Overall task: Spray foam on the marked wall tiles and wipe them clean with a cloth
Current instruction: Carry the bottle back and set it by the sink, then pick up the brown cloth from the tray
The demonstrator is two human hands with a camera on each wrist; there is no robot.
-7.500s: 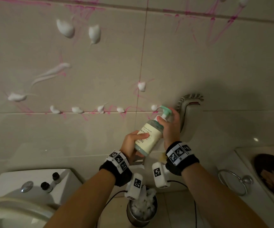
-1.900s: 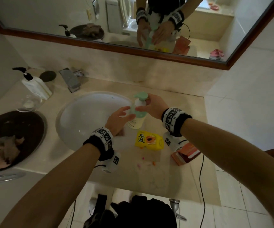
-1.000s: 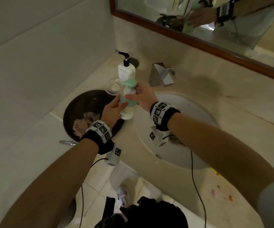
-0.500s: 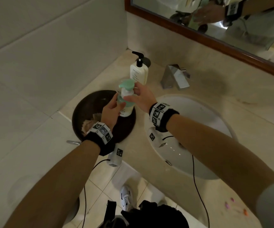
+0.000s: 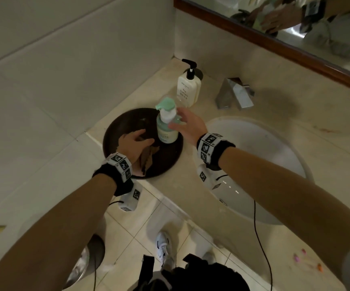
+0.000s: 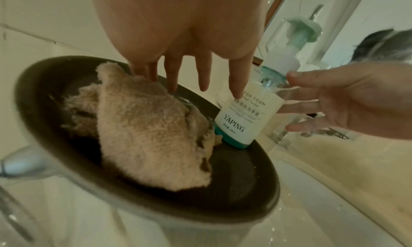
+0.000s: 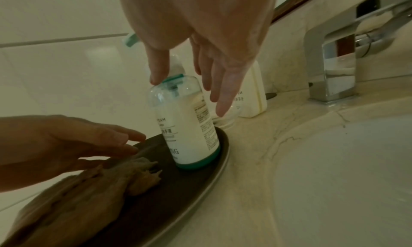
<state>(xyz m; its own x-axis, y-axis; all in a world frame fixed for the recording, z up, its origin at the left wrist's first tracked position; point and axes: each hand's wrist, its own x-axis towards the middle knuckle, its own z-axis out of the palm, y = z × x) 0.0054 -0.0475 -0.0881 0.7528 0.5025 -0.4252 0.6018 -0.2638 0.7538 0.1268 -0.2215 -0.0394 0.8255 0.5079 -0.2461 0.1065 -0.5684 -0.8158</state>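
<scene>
on the tray (image 5: 169, 162), foam bottle (image 5: 166, 131) between open hands.

A beige marble countertop (image 5: 243, 208) (sink inset) carries a dark round tray (image 5: 165, 162), a cream pump bottle (image 5: 188, 89) and a chrome faucet (image 5: 233, 93).

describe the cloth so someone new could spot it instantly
Find the round dark tray on the counter corner left of the sink. The cloth lies crumpled on it, beside the foam bottle, under the left hand. It is the only tan, fuzzy item there.
</scene>
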